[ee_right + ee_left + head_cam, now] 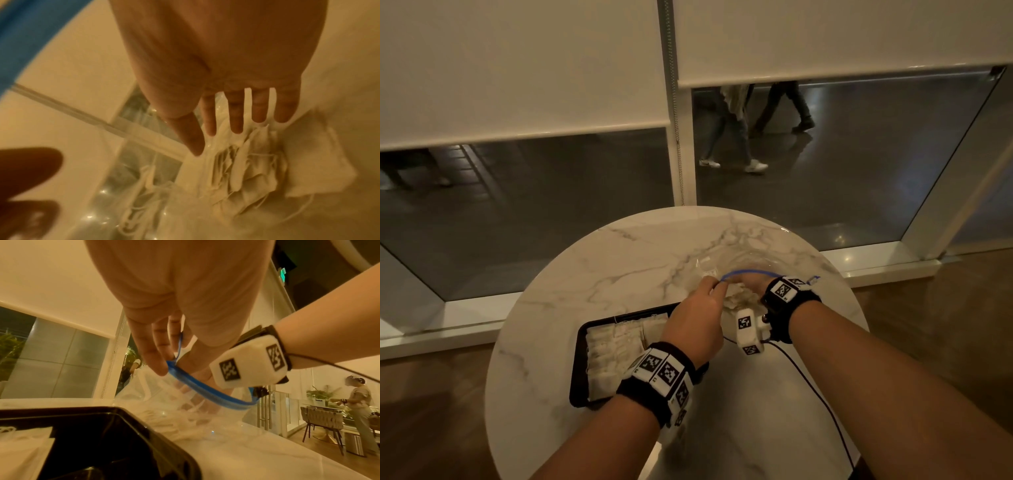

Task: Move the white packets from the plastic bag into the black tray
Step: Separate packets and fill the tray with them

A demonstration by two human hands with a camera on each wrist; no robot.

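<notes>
Your left hand (697, 313) pinches the plastic bag (170, 404) rim; your right hand (236, 91) fingers, extended, reach the white packets (242, 168).

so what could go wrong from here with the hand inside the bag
The right hand reaches into the plastic bag with straight fingers over a loose heap of white packets with trailing strings; a grab may drag out tangled extras that could drop on the table. The left hand pinches only the blue zip edge; if it slips, the mouth may collapse. The black tray already looks crowded.
</notes>
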